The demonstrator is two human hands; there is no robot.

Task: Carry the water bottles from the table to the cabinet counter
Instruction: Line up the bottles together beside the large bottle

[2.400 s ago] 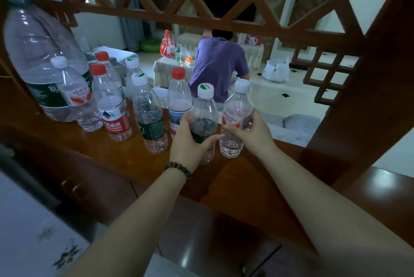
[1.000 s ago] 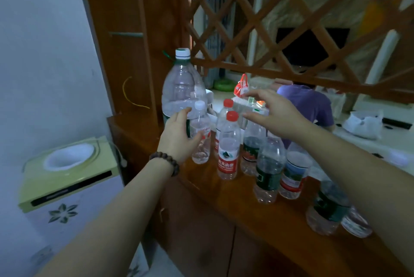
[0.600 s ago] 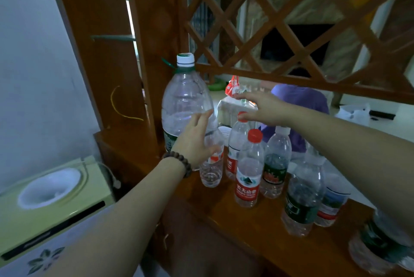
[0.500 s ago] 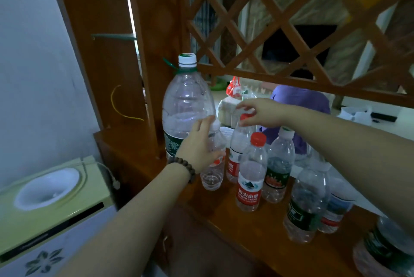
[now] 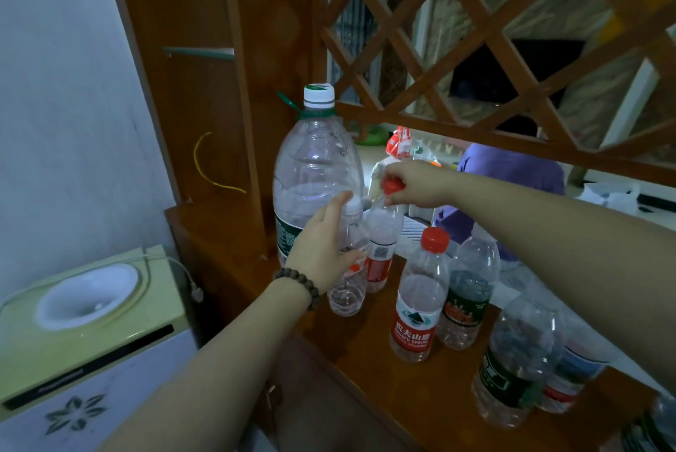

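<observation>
Looking left: I see a green-topped water dispenser (image 5: 84,301) beside the wooden desk (image 5: 431,389), its white basin holding no bottle.
Big jug: a large clear jug (image 5: 314,181) with a white cap stands at the desk's back left corner; it looks almost empty, though I can't judge the level.
Left hand: my left hand (image 5: 322,250), a bead bracelet (image 5: 298,285) at its wrist, has its fingers (image 5: 338,204) wrapped around a small white-capped bottle (image 5: 347,287) standing on the desk; only a little water shows at the bottom.
Right hand: my right hand (image 5: 413,184) has its fingers pinched on the red cap of a red-labelled bottle (image 5: 382,250) just behind the first, which appears mostly empty.
Middle: a red-capped Nongfu Spring bottle (image 5: 419,305) stands free, with a dark-labelled bottle (image 5: 468,290) touching its right side.
Far right: two more bottles, a green-labelled bottle (image 5: 515,367) and a blue-and-red-labelled bottle (image 5: 574,371), stand close together near the desk's edge; contents unclear.
</observation>
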